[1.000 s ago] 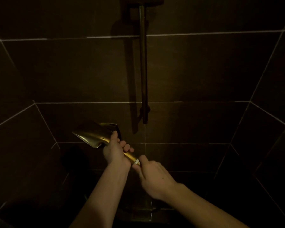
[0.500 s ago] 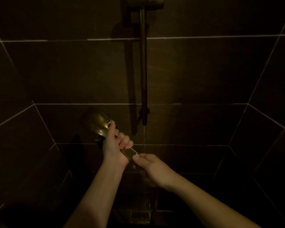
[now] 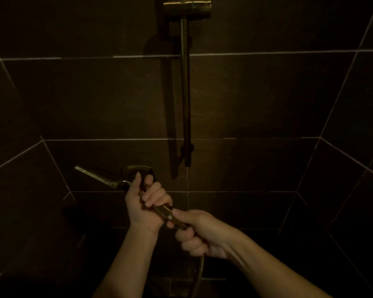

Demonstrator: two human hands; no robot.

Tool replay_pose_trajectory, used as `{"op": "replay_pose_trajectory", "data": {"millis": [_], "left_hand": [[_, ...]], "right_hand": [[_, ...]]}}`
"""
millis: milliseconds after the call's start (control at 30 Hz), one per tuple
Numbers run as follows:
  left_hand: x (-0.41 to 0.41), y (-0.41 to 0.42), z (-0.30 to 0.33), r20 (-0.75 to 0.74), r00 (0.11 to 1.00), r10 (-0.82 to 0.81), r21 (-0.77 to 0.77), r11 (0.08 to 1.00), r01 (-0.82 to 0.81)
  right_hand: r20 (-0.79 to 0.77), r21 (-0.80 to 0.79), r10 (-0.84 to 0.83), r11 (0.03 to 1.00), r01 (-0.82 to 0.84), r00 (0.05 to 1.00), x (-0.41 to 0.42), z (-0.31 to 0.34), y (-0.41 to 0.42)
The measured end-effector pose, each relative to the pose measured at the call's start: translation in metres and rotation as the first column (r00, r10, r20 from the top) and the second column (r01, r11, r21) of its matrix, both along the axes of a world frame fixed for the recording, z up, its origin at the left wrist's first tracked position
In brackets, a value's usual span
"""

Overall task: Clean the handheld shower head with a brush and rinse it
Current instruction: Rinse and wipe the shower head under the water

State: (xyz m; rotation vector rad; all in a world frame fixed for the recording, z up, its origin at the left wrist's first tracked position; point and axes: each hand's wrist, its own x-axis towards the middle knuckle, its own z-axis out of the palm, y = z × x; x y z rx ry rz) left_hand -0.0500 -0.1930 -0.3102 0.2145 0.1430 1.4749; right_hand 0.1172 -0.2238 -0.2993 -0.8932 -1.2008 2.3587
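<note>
Writing: no brand, label or lettering can be read anywhere; the light is too dim to tell whether the metal carries any marking.
Shower head: the shower head (image 3: 95,176) is held out in front of the dark tiled wall (image 3: 256,100), left of the wall rail and lower than its bottom end. Its flat, thin head is seen nearly edge-on and points up and to the left, while the handle slopes down to the right.
Look: brass or gold-toned metal with dull highlights along the edge of the head and on the bare stretch of handle between the two hands. A curved neck joins head to handle just beside the left thumb.
Left grip: the left hand (image 3: 144,203) wraps the upper handle, fingers curled over the top and thumb raised toward the neck, so the head sticks out beyond this hand to the upper left.
Right grip: the right hand (image 3: 199,231) closes round the bottom end of the handle, thumb and forefinger lying along a light ring on the fitting, the other fingers curled beneath.
Hose: a ribbed hose (image 3: 199,274) drops from under the right hand toward the bottom edge of the view.
Rail: a dark upright rail (image 3: 185,93) hangs on the wall from a brass bracket (image 3: 186,7) at the top.
Behind the left hand: a small brass wall fitting (image 3: 138,168) shows just above the knuckles; what it is cannot be made out.
</note>
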Motion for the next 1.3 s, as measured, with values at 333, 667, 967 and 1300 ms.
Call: {"op": "replay_pose_trajectory", "data": {"millis": [333,667,967,1300], "left_hand": [[0.018,0.01,0.018,-0.411,0.906,0.101,-0.561,0.756,-0.339],[0.027,0.016,0.019,-0.297,0.931,0.212,-0.639,0.681,-0.358],[0.022,0.01,0.007,-0.148,0.971,0.186,-0.307,0.925,-0.224],[0.023,0.008,0.017,-0.394,0.909,0.14,-0.177,0.958,-0.224]], "right_hand": [[0.632,0.774,-0.462,0.409,-0.483,0.622,-0.009,-0.016,0.001],[0.183,0.886,-0.786,-0.129,-0.446,0.59,-0.005,-0.032,-0.002],[0.226,0.331,-0.284,0.922,0.201,0.932,-0.007,-0.004,0.002],[0.263,0.279,0.021,0.956,-0.096,0.965,0.0,0.011,0.014]]}}
